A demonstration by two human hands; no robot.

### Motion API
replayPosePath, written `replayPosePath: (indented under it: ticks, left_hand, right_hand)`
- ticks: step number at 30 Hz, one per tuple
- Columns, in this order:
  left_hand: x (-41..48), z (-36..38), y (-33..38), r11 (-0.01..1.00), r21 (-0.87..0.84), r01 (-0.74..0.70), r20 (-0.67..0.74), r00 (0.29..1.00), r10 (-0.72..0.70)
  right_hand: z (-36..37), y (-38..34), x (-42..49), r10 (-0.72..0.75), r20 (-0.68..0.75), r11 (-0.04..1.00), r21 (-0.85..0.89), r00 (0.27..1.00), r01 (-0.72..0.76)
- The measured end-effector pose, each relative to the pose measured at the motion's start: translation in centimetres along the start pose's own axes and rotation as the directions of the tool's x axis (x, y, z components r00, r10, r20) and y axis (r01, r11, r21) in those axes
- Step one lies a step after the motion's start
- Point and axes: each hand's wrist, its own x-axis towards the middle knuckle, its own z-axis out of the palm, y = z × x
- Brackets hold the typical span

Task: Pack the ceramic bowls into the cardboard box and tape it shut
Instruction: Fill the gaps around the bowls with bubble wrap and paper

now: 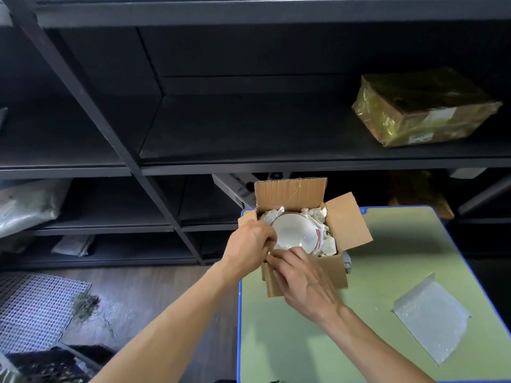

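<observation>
1. I see an open cardboard box (pixel 312 272) at the far left corner of a green table (pixel 304 341) with a blue rim. The box's back flap stands upright, its right flap is splayed outward, and its near flap hangs folded down over the front wall.
2. Inside the box, a white bowl (pixel 296 230) with a reddish band at its edge sits mouth up. It is bedded in crumpled paper (pixel 315 214) that fills the corners around it.
3. The left hand (pixel 249 241) comes in over the box's left side, its fingers curled at the near left edge of the bowl. Blur keeps me from telling whether they grip the bowl, the paper or nothing.
4. The right hand (pixel 301 283) lies over the front wall and the hanging flap, its fingers reaching forward nearly straight. Their tips meet the left hand at the near rim, and I cannot tell whether they pinch anything.
5. A sheet of bubble wrap (pixel 434 319) lies flat on the table's right side, well apart from the box.
6. Behind the table runs dark shelving (pixel 249 161). One brown parcel (pixel 423 109), wrapped in glossy tape and bearing a label, sits on its upper right shelf.
7. Pale plastic bags (pixel 27 203) fill a lower shelf at the left, and a white mesh mat (pixel 33 308) lies on the floor.
</observation>
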Motion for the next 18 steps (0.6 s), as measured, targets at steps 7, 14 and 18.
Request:
replayPosePath:
  ticks: [7,14,18]
  left_hand:
    - [-1.4,0.8,-0.2,0.995,0.025,-0.093,-0.088,0.992,0.095]
    - [-1.6,0.4,0.5,0.984,-0.146,0.099,-0.130,0.984,-0.118]
    - [-0.4,0.0,2.0,0.971,-0.135,0.195,-0.177,0.960,-0.218]
  right_hand:
    - [0.2,-0.4,0.3,0.040,-0.023,0.999,-0.001,0.999,-0.041]
    - [0.1,-0.1,-0.2,0.027,0.015,0.999,0.044,1.000,-0.028]
    - [-0.1,-0.1,-0.4,0.004,-0.014,0.999,0.038,1.000,-0.003]
